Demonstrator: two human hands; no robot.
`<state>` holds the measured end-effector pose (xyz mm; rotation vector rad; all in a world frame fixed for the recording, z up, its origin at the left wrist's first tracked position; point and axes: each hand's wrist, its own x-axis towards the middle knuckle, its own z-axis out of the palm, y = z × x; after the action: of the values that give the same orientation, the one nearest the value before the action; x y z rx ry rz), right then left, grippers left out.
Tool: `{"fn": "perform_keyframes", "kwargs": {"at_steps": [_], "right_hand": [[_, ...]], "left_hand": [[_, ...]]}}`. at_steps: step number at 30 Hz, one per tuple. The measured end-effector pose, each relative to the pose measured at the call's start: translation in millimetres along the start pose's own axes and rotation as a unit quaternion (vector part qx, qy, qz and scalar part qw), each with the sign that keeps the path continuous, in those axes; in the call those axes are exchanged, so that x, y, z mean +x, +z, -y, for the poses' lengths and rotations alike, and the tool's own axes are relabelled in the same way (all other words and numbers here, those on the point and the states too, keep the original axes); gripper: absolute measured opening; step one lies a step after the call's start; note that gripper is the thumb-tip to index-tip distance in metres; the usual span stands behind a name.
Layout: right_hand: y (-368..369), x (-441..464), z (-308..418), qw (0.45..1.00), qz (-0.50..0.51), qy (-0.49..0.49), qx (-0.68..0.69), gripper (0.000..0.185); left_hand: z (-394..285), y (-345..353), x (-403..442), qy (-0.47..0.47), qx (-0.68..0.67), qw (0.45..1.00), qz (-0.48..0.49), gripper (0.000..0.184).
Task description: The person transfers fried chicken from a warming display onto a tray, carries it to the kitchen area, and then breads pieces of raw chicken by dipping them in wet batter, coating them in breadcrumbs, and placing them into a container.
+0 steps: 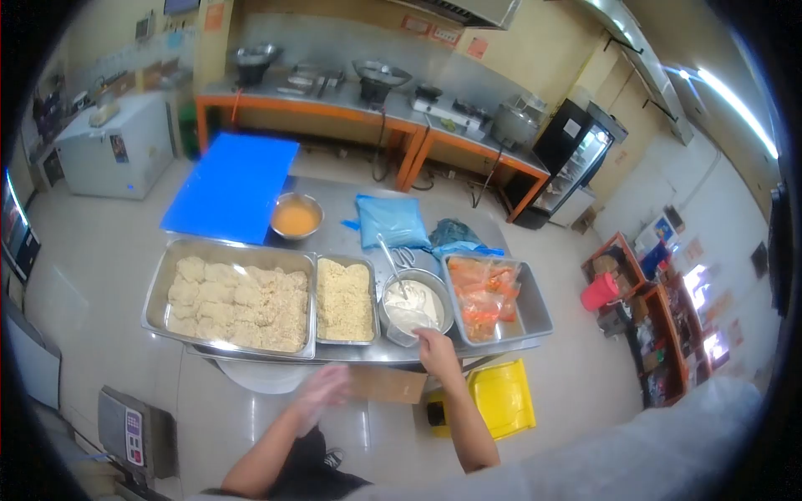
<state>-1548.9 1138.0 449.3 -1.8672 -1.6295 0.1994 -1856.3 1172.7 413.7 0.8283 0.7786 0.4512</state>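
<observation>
My left hand [324, 390] hovers in front of the table, covered by a thin clear plastic glove; its fingers are blurred. At the steel bowl [451, 311] of white powder or batter, my right hand [438, 351] is closed on a translucent plastic piece [404, 324], whose exact kind I cannot make out. A long-handled utensil [388, 250] leans in this bowl. Left of it stands a narrow steel tray of pale crumbs [345, 299]. Further left, a wide steel tray holds breaded pieces [238, 302]. On the right, a grey tub [539, 309] contains bagged orange pieces [484, 292].
Behind the trays lie a blue board [230, 184], a bowl of orange liquid [296, 217] and a blue bag [391, 221]. A yellow bin [505, 401] and a cardboard box [388, 384] sit below the front edge. A scale [134, 430] stands at left.
</observation>
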Motion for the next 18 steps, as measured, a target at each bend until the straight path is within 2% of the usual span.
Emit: {"fn": "perform_keyframes", "kwargs": {"at_steps": [1, 3, 5, 9, 10, 11, 13, 14, 16, 18], "right_hand": [[27, 18, -27, 1.0, -0.006, 0.008, -0.029, 0.026], [68, 44, -64, 0.996, -0.019, 0.025, -0.089, 0.03], [76, 58, -62, 0.994, -0.007, 0.085, -0.068, 0.03], [67, 74, -32, 0.984, -0.009, 0.177, -0.032, 0.03], [59, 79, -19, 0.969, 0.031, 0.245, -0.027, 0.032], [59, 80, -25, 0.965, 0.059, 0.251, -0.046, 0.033], [58, 75, -41, 0.954, 0.117, 0.266, -0.076, 0.034], [55, 74, -44, 0.964, 0.088, 0.245, -0.058, 0.036], [53, 73, -47, 0.979, 0.033, 0.201, -0.02, 0.041], [75, 69, -57, 0.973, -0.044, 0.188, 0.124, 0.046]], "left_hand": [[15, 2, 41, 0.021, 0.019, 0.999, 0.044, 0.061], [2, 28, 94, -0.002, 0.075, 0.995, 0.069, 0.057], [-2, 54, 144, -0.002, 0.143, 0.989, 0.024, 0.052], [21, 71, 214, 0.117, 0.382, 0.917, 0.005, 0.043], [44, 66, 239, 0.146, 0.422, 0.895, 0.017, 0.043], [42, 64, 243, 0.177, 0.465, 0.867, 0.029, 0.043], [48, 64, 236, 0.175, 0.318, 0.932, 0.016, 0.034], [40, 65, 226, 0.171, 0.243, 0.955, 0.005, 0.03], [22, 69, 217, 0.224, 0.363, 0.904, 0.001, 0.023], [4, 73, 212, 0.255, 0.438, 0.862, 0.021, 0.02]]}}
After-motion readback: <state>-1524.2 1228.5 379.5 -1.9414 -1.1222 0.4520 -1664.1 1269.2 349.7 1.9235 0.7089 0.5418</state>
